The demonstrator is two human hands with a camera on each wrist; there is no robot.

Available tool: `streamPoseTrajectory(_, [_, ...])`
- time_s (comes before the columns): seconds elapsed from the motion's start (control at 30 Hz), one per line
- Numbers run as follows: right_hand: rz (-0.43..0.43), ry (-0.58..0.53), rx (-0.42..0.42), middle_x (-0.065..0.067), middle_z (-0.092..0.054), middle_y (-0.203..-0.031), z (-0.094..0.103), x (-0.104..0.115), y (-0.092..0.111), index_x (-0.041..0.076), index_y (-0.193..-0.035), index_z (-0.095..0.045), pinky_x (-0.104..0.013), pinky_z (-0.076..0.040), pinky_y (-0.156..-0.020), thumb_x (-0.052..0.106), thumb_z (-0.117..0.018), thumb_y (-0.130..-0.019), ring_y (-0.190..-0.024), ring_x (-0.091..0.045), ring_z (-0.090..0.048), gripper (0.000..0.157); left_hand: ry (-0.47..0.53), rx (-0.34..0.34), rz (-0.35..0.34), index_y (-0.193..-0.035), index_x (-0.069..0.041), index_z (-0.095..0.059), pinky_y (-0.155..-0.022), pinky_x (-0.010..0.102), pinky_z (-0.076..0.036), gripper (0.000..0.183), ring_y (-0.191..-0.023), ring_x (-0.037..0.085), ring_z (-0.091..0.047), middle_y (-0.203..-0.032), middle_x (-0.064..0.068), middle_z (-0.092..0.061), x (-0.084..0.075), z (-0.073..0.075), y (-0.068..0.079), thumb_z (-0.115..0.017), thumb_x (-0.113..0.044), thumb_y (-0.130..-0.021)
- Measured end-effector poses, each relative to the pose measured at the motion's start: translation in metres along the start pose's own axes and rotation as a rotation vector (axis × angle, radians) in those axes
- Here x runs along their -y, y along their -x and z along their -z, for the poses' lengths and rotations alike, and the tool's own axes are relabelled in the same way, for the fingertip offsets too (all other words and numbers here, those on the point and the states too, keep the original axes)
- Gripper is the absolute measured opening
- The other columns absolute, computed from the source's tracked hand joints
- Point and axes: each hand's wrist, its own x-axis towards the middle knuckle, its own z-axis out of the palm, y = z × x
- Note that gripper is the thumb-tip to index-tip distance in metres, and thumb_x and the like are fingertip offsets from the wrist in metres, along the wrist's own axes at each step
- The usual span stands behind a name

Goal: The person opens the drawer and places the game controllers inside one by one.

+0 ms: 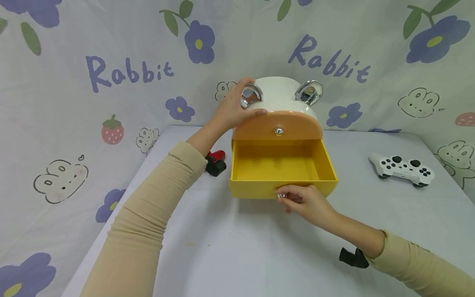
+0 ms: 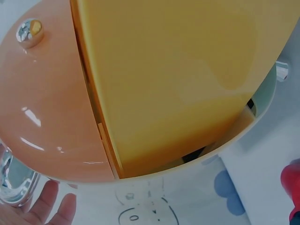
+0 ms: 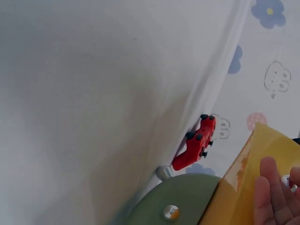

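A small drawer cabinet with a white domed top (image 1: 278, 88) stands at the back of the table, two shiny chrome ears on it. My left hand (image 1: 235, 105) holds its upper left side, fingers around the left ear (image 1: 253, 95) and thumb along the front edge. The orange upper drawer (image 1: 256, 130) sits flush. Below it, the yellow drawer (image 1: 256, 189) is pulled far out, its bare floor showing. My right hand (image 1: 308, 202) pinches this drawer's silver knob (image 1: 282, 195) between thumb and fingers. In the right wrist view, a green lower front (image 3: 150, 206) with its own knob appears.
Left of the cabinet lies a red game controller (image 1: 217, 156), partly behind my left sleeve. A white game controller (image 1: 402, 169) rests on the table to the right. Behind everything hangs a printed cloth (image 1: 259, 49) with rabbits and flowers. Black straps show at both wrists.
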Motion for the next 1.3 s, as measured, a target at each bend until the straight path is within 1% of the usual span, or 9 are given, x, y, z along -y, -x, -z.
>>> streamPoseTrajectory(0.17, [0.018, 0.080, 0.102, -0.005, -0.069, -0.081, 0.013, 0.009, 0.000, 0.001, -0.105, -0.063, -0.020, -0.052, -0.061, 0.007, -0.065, -0.083, -0.064, -0.006, -0.061, 0.023, 0.006, -0.006, -0.003, -0.139, -0.025, -0.028, -0.102, 0.041, -0.034, 0.084, -0.120, 0.020, -0.039, -0.137, 0.004, -0.038, 0.000, 0.000, 0.000, -0.072, -0.050, -0.072])
streamPoseTrajectory(0.3, [0.023, 0.130, 0.118, 0.001, -0.068, -0.081, 0.031, 0.020, 0.004, 0.005, -0.105, -0.064, -0.021, -0.051, -0.060, 0.008, -0.065, -0.083, -0.064, -0.002, -0.058, 0.022, 0.010, -0.013, -0.010, -0.139, -0.025, -0.028, -0.102, 0.040, -0.033, 0.084, -0.121, 0.019, -0.039, -0.138, 0.003, -0.038, 0.001, 0.000, 0.001, -0.072, -0.049, -0.072])
streamPoseTrajectory(0.5, [0.072, 0.203, 0.065, 0.002, -0.068, -0.079, 0.064, 0.035, 0.012, 0.008, -0.103, -0.065, -0.021, -0.050, -0.058, 0.005, -0.065, -0.083, -0.065, -0.004, -0.059, 0.021, 0.022, -0.014, -0.014, -0.137, -0.025, -0.030, -0.100, 0.040, -0.035, 0.082, -0.118, 0.019, -0.040, -0.135, 0.004, -0.040, 0.000, 0.002, 0.002, -0.072, -0.049, -0.072])
streamPoseTrajectory(0.8, [0.046, 0.484, -0.044, 0.007, -0.069, -0.085, 0.114, 0.039, 0.020, 0.013, -0.104, -0.066, -0.017, -0.049, -0.061, 0.000, -0.069, -0.077, -0.072, 0.003, -0.059, 0.030, -0.004, -0.006, -0.018, -0.138, -0.025, -0.029, -0.101, 0.040, -0.035, 0.082, -0.119, 0.019, -0.039, -0.135, 0.003, -0.040, -0.001, 0.003, 0.001, -0.072, -0.050, -0.072])
streamPoseTrajectory(0.9, [-0.009, 0.529, -0.063, 0.006, -0.069, -0.086, 0.130, 0.034, 0.022, 0.014, -0.108, -0.065, -0.014, -0.048, -0.062, 0.003, -0.069, -0.079, -0.073, 0.005, -0.058, 0.031, -0.009, -0.002, -0.015, -0.138, -0.025, -0.029, -0.101, 0.040, -0.035, 0.083, -0.120, 0.019, -0.039, -0.135, 0.003, -0.039, -0.001, 0.002, 0.001, -0.071, -0.051, -0.072])
streamPoseTrajectory(1.0, [-0.100, 0.538, -0.077, 0.004, -0.069, -0.088, 0.148, 0.027, 0.022, 0.013, -0.111, -0.063, -0.010, -0.045, -0.064, 0.008, -0.068, -0.081, -0.075, 0.008, -0.056, 0.031, -0.009, 0.001, -0.008, -0.139, -0.026, -0.028, -0.101, 0.041, -0.035, 0.083, -0.120, 0.019, -0.039, -0.135, 0.003, -0.039, -0.001, 0.002, 0.001, -0.071, -0.051, -0.072])
streamPoseTrajectory(1.1, [-0.226, 0.533, -0.094, 0.002, -0.068, -0.093, 0.165, 0.019, 0.022, 0.013, -0.115, -0.061, -0.009, -0.043, -0.064, 0.015, -0.068, -0.083, -0.077, 0.013, -0.052, 0.033, -0.005, 0.004, -0.001, -0.139, -0.027, -0.028, -0.101, 0.041, -0.035, 0.084, -0.120, 0.019, -0.039, -0.136, 0.003, -0.038, -0.001, 0.001, 0.001, -0.071, -0.052, -0.071])
streamPoseTrajectory(1.23, [-0.350, 0.531, -0.096, -0.010, -0.066, -0.105, 0.188, 0.005, 0.023, 0.011, -0.122, -0.057, -0.011, -0.042, -0.061, 0.022, -0.067, -0.084, -0.078, 0.021, -0.042, 0.041, -0.003, 0.013, 0.005, -0.140, -0.026, -0.027, -0.101, 0.042, -0.035, 0.085, -0.121, 0.020, -0.039, -0.137, 0.003, -0.038, -0.002, 0.001, 0.001, -0.071, -0.051, -0.072])
streamPoseTrajectory(1.3, [-0.362, 0.561, -0.098, -0.017, -0.063, -0.111, 0.197, -0.002, 0.024, 0.009, -0.125, -0.054, -0.010, -0.040, -0.061, 0.023, -0.066, -0.085, -0.078, 0.024, -0.036, 0.044, -0.005, 0.016, 0.008, -0.140, -0.026, -0.027, -0.102, 0.042, -0.034, 0.085, -0.122, 0.020, -0.038, -0.137, 0.004, -0.038, -0.002, 0.001, 0.001, -0.071, -0.051, -0.072])
